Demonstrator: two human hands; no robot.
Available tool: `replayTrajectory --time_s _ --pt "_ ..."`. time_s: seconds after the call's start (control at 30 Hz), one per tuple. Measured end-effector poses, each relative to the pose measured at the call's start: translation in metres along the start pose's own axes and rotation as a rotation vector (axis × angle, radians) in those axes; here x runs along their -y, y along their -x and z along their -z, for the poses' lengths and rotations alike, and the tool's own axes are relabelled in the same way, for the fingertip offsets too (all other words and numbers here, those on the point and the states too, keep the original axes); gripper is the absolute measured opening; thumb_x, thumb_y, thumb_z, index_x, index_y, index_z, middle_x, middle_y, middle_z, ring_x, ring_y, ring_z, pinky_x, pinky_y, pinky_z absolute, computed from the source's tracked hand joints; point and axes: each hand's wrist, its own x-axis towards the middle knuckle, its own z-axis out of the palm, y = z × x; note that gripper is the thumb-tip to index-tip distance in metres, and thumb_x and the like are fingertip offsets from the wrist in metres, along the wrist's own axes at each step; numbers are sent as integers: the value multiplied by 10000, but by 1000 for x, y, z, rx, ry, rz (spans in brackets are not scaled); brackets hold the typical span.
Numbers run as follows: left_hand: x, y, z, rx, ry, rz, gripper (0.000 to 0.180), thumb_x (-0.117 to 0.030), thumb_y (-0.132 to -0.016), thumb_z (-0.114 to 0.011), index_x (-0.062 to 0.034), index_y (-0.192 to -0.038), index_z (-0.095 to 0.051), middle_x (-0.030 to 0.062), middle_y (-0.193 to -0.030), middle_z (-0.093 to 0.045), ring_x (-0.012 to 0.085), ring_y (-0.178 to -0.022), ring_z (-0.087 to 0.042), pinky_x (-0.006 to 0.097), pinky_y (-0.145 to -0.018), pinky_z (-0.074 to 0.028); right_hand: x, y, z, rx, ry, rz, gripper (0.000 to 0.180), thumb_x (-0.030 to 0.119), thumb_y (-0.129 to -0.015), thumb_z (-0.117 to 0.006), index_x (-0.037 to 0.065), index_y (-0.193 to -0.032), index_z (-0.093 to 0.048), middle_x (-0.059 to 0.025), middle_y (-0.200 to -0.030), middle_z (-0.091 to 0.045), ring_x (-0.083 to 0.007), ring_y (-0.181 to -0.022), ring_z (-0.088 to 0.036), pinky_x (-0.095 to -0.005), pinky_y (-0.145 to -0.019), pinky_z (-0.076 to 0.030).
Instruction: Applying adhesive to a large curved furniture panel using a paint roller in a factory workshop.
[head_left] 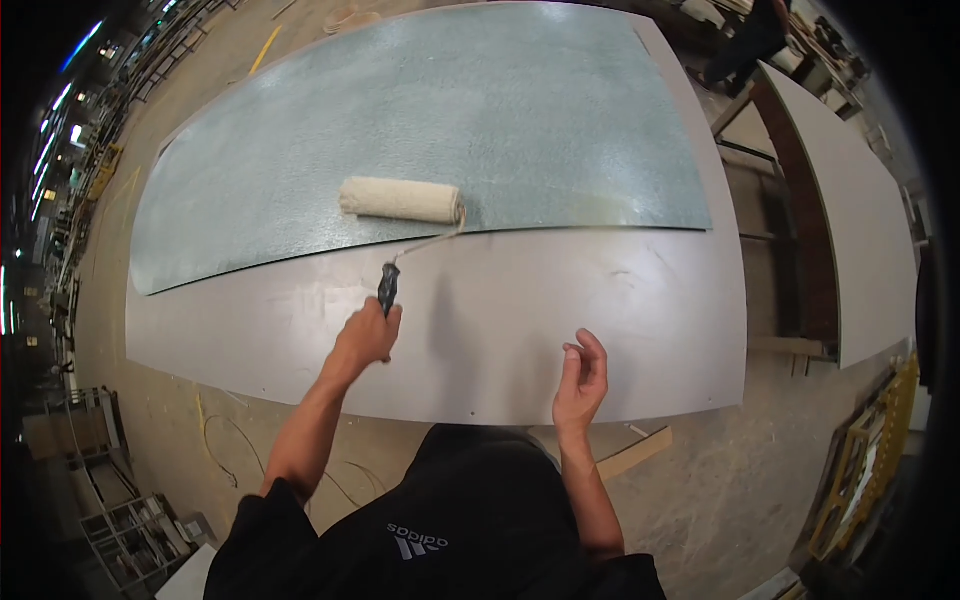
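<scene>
My left hand (364, 335) is wrapped round the black handle of a paint roller (400, 200). The roller's cream, fuzzy sleeve lies on a pale green-blue sheet (480, 120), close to the sheet's near edge. A wet-looking, streaky sheen covers that sheet. Beneath it is a larger light grey panel (520, 300), whose bare strip runs along my side. My right hand (583, 385) hovers over the near edge of this strip with its fingers partly curled and apart. Nothing shows in it.
To the right stands another table with a white top (855, 220) and a dark brown side. A person in dark clothes (750, 45) is at the far right. A metal rack (130, 530) stands at lower left, near a cable (215, 455) on the floor. A yellow frame (865, 455) sits at lower right.
</scene>
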Motion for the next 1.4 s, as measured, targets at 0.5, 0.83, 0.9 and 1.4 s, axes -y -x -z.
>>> replayTrajectory --time_s 0.5,0.83,0.9,1.4 --pt "-44 126 -4 139 914 -91 330 -366 -982 -576 -45 -1001 -501 28 -672 -553 117 -464 -545 269 -342 -339 29 41 -15 702 -206 -181 385 234 -1016 -589 -3 -1319 -568 -86 -1242 -645 -155 -1149 -596 -307 -985 -471" --pt "-143 137 -84 -15 778 -567 789 -136 -793 -776 14 -1415 -313 227 -1147 -608 346 -1049 -656 403 -893 -527 126 -42 -2 995 29 -76 398 235 -1015 -594 -13 -1323 -554 -63 -1155 -641 -146 -1057 -590 -305 -972 -472" --pt "-170 126 -99 -8 851 -670 806 -141 -786 -790 38 -1386 -284 230 -1117 -603 379 -993 -664 420 -836 -530 135 -59 14 931 117 -177 354 242 -1036 -551 -13 -1279 -587 -65 -1107 -652 -138 -1020 -596 -302 -945 -480" --pt "-58 37 -150 -370 580 -369 370 -138 -815 -790 -6 -1127 -643 117 -1046 -666 238 -964 -628 346 -868 -504 -1 -247 52 486 72 -647 471 565 -1033 -421 99 -1006 -482 19 -680 -428 -110 -453 -414 -292 -436 -389"
